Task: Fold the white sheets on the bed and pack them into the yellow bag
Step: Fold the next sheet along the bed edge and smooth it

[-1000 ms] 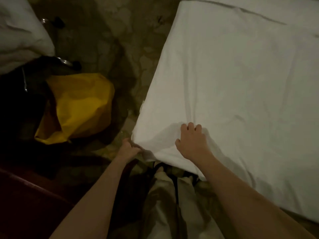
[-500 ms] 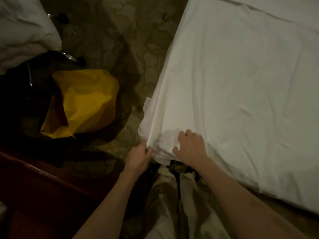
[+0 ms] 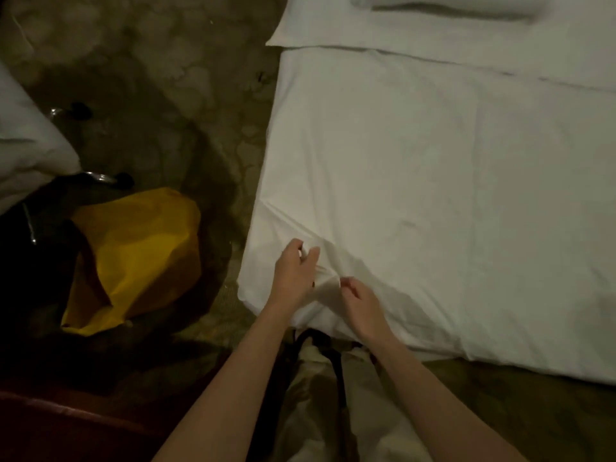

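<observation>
A white sheet (image 3: 433, 195) lies spread flat over the bed, its near left corner just in front of me. My left hand (image 3: 293, 275) is on top of that corner, thumb and fingers pinching a raised ridge of the fabric. My right hand (image 3: 361, 303) is close beside it to the right, fingers curled and pinching the same ridge. Creases run out from the pinched spot. The yellow bag (image 3: 140, 258) sits crumpled on the floor to the left of the bed, apart from both hands.
A white pillow (image 3: 450, 8) lies at the bed's far end. More white bedding (image 3: 30, 148) is at the left edge above a dark object with metal parts (image 3: 100, 177). Dark red furniture (image 3: 50, 425) fills the bottom left. Patterned carpet (image 3: 166, 95) separates bag and bed.
My left hand moved from the hanging corner edge up onto the sheet's top. My right hand went from lying flat on the sheet to pinching a fold. The view tilted up the bed.
</observation>
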`<control>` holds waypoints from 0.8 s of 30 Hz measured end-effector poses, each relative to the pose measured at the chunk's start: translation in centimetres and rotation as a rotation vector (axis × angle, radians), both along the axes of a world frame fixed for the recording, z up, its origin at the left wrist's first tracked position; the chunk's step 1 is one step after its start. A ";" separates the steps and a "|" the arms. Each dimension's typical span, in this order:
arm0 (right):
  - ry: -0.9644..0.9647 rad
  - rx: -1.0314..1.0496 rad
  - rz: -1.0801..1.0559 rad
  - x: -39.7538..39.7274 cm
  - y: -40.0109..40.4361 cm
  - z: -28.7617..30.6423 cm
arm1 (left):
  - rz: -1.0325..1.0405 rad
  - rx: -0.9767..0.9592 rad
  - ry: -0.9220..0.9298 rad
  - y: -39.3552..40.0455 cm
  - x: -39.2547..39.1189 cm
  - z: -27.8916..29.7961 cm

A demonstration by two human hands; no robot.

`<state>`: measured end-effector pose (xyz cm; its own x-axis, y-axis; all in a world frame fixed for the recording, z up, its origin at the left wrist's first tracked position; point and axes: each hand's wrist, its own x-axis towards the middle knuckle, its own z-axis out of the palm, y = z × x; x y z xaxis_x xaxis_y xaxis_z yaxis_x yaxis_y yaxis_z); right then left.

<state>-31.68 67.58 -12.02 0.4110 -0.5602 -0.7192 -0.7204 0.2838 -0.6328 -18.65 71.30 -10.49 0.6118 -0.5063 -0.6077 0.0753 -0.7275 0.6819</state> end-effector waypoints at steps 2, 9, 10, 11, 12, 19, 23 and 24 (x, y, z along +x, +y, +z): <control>-0.086 -0.058 -0.136 -0.8 -0.8 0.4 | 0.112 -0.036 0.141 -2.0 -0.4 -0.6; 0.066 -0.186 0.051 -3.8 -2.1 -3.0 | 0.084 -0.068 0.364 -1.0 -3.0 -1.9; 0.052 -0.198 0.052 -4.0 -2.0 -3.0 | 0.026 -0.006 0.359 0.4 -3.4 -2.4; 0.036 -0.212 0.056 -4.1 -1.9 -3.0 | -0.064 0.070 0.364 2.0 -3.9 -3.0; 0.029 -0.216 0.053 -4.2 -1.7 -3.1 | -0.202 0.163 0.367 3.5 -4.3 -3.3; 0.049 -0.262 -0.077 -4.8 -0.9 -3.2 | -0.635 0.449 0.150 4.7 -7.7 -3.7; 0.016 -0.363 -0.410 -6.2 -0.2 -2.5 | -0.619 0.266 0.198 1.3 -12.1 -2.1; 0.006 -0.416 -0.484 -7.1 -0.1 -2.2 | -0.580 0.240 0.224 0.6 -13.0 -1.5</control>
